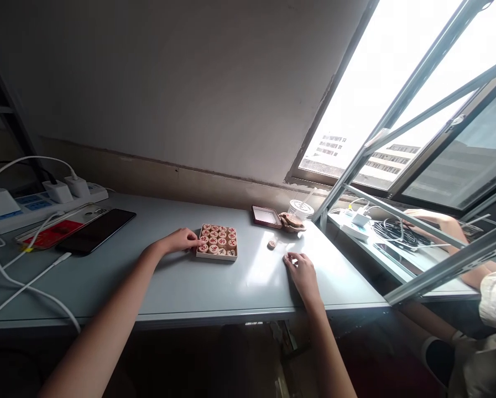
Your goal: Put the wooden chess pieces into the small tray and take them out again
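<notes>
A shallow square box (217,257) full of round wooden xiangqi pieces with red characters sits on the grey table. My left hand (182,239) is closed at the box's left edge, its fingertips against the rim and partly over the piece beside it. Right of the box, my right hand (301,271) pinches a xiangqi piece (286,257) at the tabletop; the fingers cover most of it. Another loose piece (271,244) lies between the box and my right hand, a little farther back.
Behind the loose piece are the dark-rimmed box lid (266,216), a brown bowl-like object (293,222) and a clear lidded cup (301,208). A phone (97,231), white cables and a power strip (48,204) occupy the left. Another person's arm (449,226) shows beyond the metal frame (358,166).
</notes>
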A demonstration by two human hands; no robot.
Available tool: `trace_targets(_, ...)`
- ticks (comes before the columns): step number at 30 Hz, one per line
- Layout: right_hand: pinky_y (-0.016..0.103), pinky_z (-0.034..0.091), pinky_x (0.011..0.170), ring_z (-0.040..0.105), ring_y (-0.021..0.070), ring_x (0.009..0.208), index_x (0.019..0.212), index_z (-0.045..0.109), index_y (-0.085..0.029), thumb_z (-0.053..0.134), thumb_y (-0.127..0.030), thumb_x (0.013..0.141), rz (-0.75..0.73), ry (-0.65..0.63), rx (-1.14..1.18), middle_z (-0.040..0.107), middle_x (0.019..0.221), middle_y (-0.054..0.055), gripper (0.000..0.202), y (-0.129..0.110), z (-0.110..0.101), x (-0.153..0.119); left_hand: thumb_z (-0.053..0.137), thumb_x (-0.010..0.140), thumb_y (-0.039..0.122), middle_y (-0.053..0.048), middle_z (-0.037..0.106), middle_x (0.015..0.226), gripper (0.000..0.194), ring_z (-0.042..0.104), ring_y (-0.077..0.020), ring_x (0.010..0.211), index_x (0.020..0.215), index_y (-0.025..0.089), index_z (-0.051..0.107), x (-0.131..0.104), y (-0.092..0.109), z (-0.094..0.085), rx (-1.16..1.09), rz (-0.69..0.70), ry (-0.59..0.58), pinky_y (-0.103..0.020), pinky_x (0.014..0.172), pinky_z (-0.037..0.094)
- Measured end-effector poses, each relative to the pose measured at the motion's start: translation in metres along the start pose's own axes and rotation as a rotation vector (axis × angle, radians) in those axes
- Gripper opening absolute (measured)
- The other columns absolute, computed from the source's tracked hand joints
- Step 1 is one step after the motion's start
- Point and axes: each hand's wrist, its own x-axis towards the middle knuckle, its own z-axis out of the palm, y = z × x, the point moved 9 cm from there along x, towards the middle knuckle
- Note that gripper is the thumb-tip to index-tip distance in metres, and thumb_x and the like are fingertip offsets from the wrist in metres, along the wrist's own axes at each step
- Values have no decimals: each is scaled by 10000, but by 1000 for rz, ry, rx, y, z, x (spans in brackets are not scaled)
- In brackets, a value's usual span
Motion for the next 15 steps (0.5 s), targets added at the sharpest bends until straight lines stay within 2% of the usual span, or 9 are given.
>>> trace_targets(2,326,452,716,582,220,826,950,661,-181,514,-372,846,-100,-61,154,613,942,93,263,-21,7,-2,570,646,630,12,447,493,487,352,-117,490,527,158,579,-1,1,0,-2,-3,1,-257,494,230)
trace_targets(4,324,457,726,575,215,877,997,647,-213,525,-417,847,-262,-142,245,607,981,77,281,-62,15,-7,574,646,622,11,450,497,479,351,-117,493,528,158,581,-3,4,0,-3,-2,-1,-257,493,230)
trace_targets(7,335,425,809,554,195,926,1036,633,-271,546,-389,860,-509,-219,208,604,1000,47,229,-128,27,-13,577,648,606,6,467,507,464,364,-121,502,541,155,600,-5,8,0,3,1,-6,-255,498,237)
trace_targets(9,326,412,807,546,186,924,1058,624,-285,557,-375,862,-584,-226,168,603,991,40,226,-157,35,-13,568,658,604,2,487,519,463,378,-124,512,566,153,620,-6,10,0,11,4,-16,-253,507,250)
trace_targets(12,329,392,790,537,194,942,1050,632,-282,539,-394,871,-625,-250,105,600,1015,49,231,-178,47,-9,550,671,617,3,487,524,479,378,-124,514,576,152,618,-5,9,0,28,2,-11,-252,512,254)
trace_targets(15,331,369,777,539,197,944,1063,626,-284,519,-393,884,-638,-280,73,613,1032,49,236,-183,56,-10,554,662,626,11,450,499,491,368,-120,502,537,153,587,-3,7,-1,34,-5,2,-252,506,248)
